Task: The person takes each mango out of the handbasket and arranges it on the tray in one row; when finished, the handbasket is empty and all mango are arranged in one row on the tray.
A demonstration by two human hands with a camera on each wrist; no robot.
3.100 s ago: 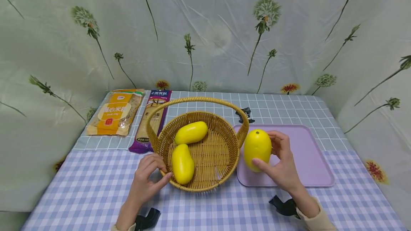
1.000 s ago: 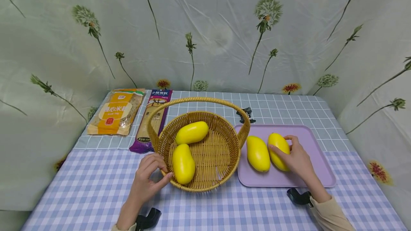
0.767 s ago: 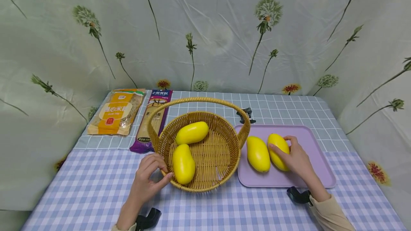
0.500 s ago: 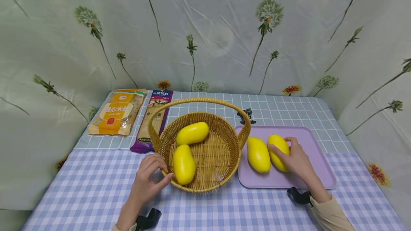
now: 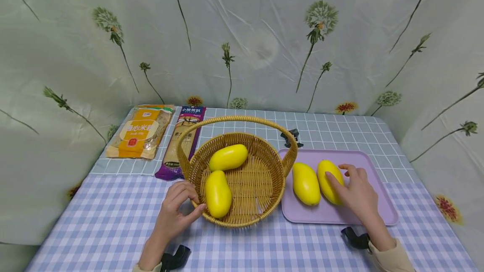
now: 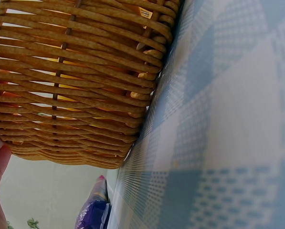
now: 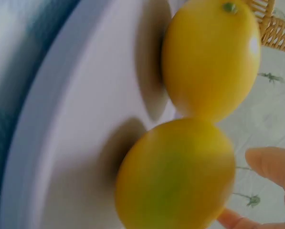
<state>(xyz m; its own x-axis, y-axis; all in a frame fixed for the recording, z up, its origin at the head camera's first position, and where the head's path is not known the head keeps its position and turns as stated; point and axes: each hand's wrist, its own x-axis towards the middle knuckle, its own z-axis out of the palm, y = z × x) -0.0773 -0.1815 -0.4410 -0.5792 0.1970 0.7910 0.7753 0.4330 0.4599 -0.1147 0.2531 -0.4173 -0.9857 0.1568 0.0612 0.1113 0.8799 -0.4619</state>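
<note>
A round wicker basket with a tall arched handle stands mid-table. Inside lie two yellow mangoes, one crosswise at the back and one lengthwise at front left. My left hand pinches the basket's front-left rim between thumb and fingers; in the left wrist view the woven wall fills the upper left. On a purple tray to the right rest two more mangoes, the left one and the right one. My right hand hovers over the right mango, its thumb apart from the fruit in the right wrist view.
At the back left lie an orange-labelled food bag and a purple pasta packet. A small black object sits behind the tray, near the basket handle. A flowered curtain closes off the back and sides.
The right hand held a mango upright above the tray, then had it lying beside the other one. Now its thumb and fingers have loosened from it. The left hand stays on the rim.
</note>
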